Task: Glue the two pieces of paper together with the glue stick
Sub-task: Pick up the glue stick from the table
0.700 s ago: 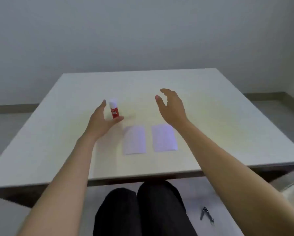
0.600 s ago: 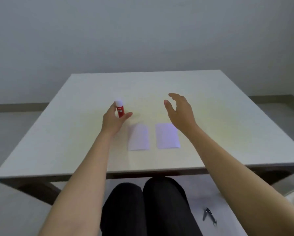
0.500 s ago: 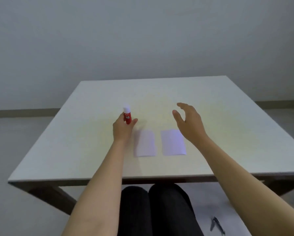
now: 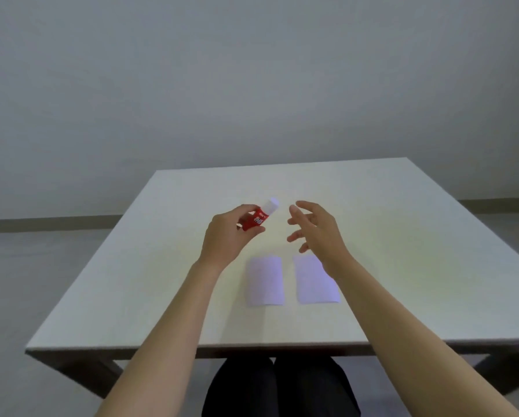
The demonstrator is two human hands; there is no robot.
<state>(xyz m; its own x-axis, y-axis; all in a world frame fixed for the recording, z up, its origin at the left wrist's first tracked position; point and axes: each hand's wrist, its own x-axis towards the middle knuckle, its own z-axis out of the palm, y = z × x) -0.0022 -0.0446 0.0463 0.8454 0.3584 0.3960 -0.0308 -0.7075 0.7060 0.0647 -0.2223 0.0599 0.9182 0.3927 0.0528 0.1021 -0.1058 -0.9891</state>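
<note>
A red glue stick with a white cap is held above the table, tilted with its cap pointing up and to the right. My left hand is shut on its red body. My right hand hovers just right of the cap, fingers spread, holding nothing. Two small white pieces of paper lie flat side by side on the table: the left paper below the glue stick, the right paper partly covered by my right wrist.
The pale square table ends at a near edge just above my dark-trousered knees. A plain grey wall stands behind it, and grey floor shows on the left.
My left hand closed around the glue stick, lifted it off the table and tilted it. My right hand moved left toward the cap. The camera has tilted up.
</note>
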